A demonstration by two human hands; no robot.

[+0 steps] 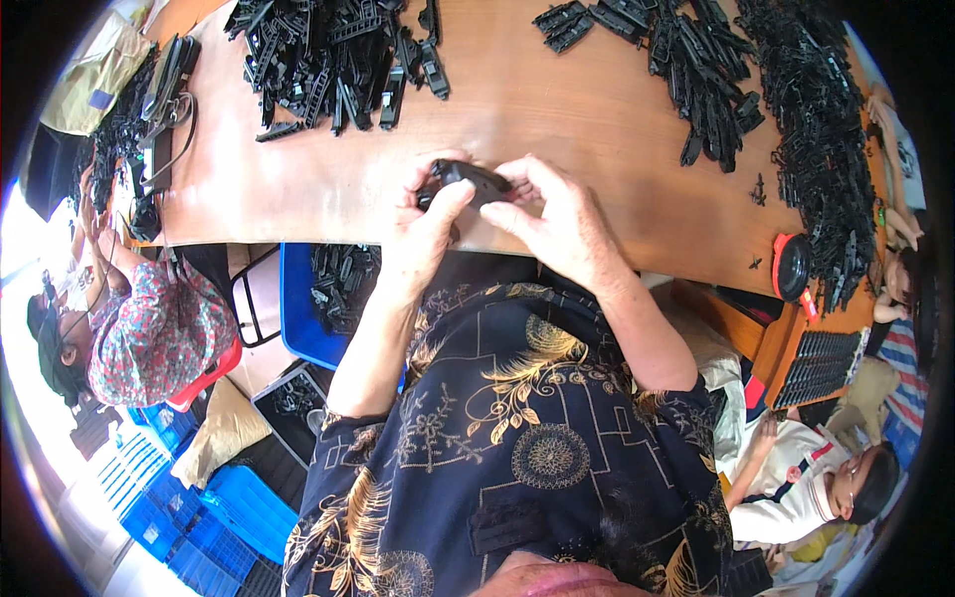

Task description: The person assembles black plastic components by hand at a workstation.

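Above the near edge of the wooden table (557,99), a small black plastic part (476,181) is held between my two hands. My left hand (426,221) grips its left end, thumb laid across the near side and fingers curled behind. At the right end, the fingertips and thumb of my right hand (553,217) pinch it. The part looks long and curved, but my fingers cover much of it, so its exact kind does not show. Beyond my left hand lies a heap of black plastic parts (323,50), some of them ladder-like strips.
More black parts (701,85) lie far right, beside a long dense pile (821,139). A red-rimmed round dish (792,267) stands at the right edge. Below the table's left side is a blue bin (303,308) of black pieces. Other people sit left (164,328) and right (796,478).
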